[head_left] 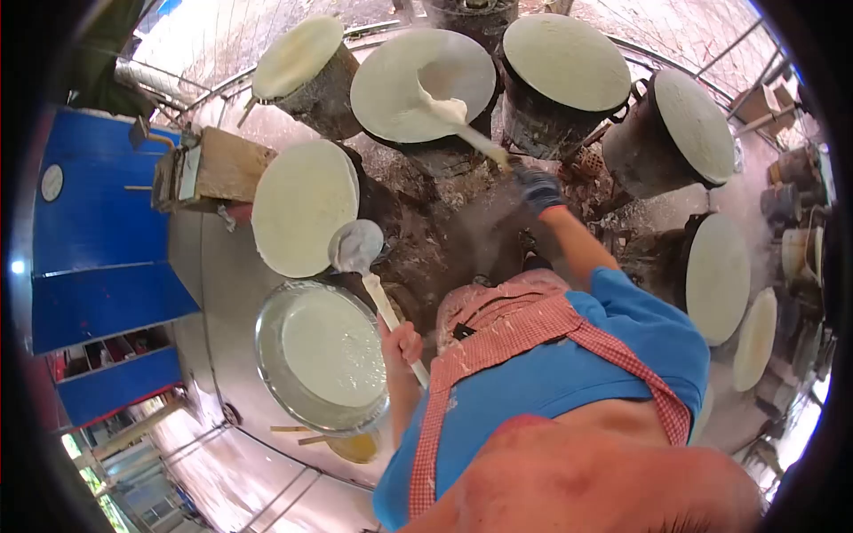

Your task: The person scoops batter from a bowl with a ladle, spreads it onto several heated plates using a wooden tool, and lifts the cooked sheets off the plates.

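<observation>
A pale flat stick [484,144] is gripped by the dark-gloved right hand [538,188], a round metal ladle [357,245] by the bare left hand [402,342]. The soft white sheet [447,109] is apparently being peeled from the round pot-top [400,67]; gentle lifting is needed.

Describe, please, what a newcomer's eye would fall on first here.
Likely the arc of dark pots with pale round tops, curving across the view. Ahead, the gloved right hand holds a paddle at one top; nearer, the left hand grips a ladle near a basin.
</observation>
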`<act>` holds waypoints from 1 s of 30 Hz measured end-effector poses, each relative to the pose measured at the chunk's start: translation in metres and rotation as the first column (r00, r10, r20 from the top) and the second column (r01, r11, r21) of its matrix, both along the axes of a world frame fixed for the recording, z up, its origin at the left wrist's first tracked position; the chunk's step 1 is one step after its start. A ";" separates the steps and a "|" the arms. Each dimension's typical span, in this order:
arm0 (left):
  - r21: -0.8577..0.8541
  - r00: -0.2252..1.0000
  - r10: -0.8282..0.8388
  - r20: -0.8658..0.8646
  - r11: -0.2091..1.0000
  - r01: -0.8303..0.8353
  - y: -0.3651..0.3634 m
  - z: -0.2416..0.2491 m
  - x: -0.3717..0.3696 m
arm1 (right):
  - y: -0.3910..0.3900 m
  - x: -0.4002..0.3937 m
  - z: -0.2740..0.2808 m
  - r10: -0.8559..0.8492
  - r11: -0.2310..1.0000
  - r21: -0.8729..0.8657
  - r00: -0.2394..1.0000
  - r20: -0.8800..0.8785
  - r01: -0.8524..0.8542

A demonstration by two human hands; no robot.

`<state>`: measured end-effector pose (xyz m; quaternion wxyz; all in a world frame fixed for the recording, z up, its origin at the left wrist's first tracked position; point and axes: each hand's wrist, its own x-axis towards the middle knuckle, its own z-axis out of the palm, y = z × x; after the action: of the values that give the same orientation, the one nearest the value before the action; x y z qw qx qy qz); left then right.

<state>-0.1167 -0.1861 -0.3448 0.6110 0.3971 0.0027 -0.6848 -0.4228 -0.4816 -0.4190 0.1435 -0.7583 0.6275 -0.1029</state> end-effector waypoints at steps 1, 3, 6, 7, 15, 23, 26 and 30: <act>-0.207 0.967 -0.135 -0.217 0.974 0.089 0.006 0.003 0.002 | 0.005 0.001 0.009 -0.016 1.000 -0.002 1.000 0.006 0.016; -0.433 0.860 -0.301 -0.411 0.895 0.106 0.008 0.003 -0.007 | -0.004 -0.003 0.024 -0.215 0.962 0.214 0.956 0.201 0.171; -0.190 0.905 0.029 -0.425 0.974 -0.121 0.011 0.024 -0.021 | -0.046 0.071 -0.082 0.207 0.881 -0.472 0.900 0.384 -0.001; -0.214 0.905 0.035 -0.423 0.967 -0.137 0.008 0.023 -0.026 | -0.054 0.071 -0.079 0.231 0.870 -0.493 0.895 0.381 -0.014; -0.215 0.938 0.164 -0.304 0.948 -0.236 0.031 -0.007 -0.030 | -0.103 0.013 -0.012 -0.014 1.000 0.019 0.971 0.239 0.010; -0.144 0.958 -0.026 -0.286 0.990 -0.016 -0.011 0.007 -0.041 | -0.104 -0.010 -0.061 0.131 0.982 -0.159 0.969 0.211 -0.098; -0.001 0.957 -0.017 -0.289 1.000 0.017 -0.022 0.013 -0.043 | -0.160 -0.024 -0.061 -0.010 0.991 -0.123 0.948 0.319 0.052; 0.188 0.936 0.027 -0.351 0.981 0.042 -0.060 0.019 -0.058 | -0.115 0.028 -0.042 0.255 0.937 -0.317 0.911 0.324 -0.150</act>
<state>-0.1743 -0.2465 -0.3257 0.5568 0.3256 0.1765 -0.7435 -0.3943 -0.5969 -0.4610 0.1553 -0.8008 0.4861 -0.3135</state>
